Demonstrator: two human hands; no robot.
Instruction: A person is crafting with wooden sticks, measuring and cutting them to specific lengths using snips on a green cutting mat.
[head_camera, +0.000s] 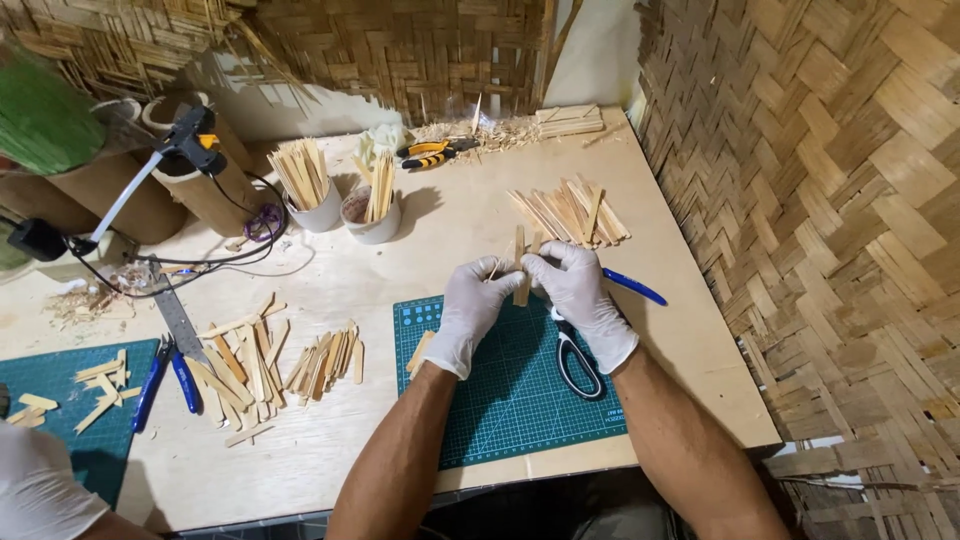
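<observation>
Both hands wear thin white disposable gloves, the left hand and the right hand; the forearms are bare, without sleeves.

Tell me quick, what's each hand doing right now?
Left hand: closed on the bamboo strips.
Right hand: closed on the same strips.
</observation>
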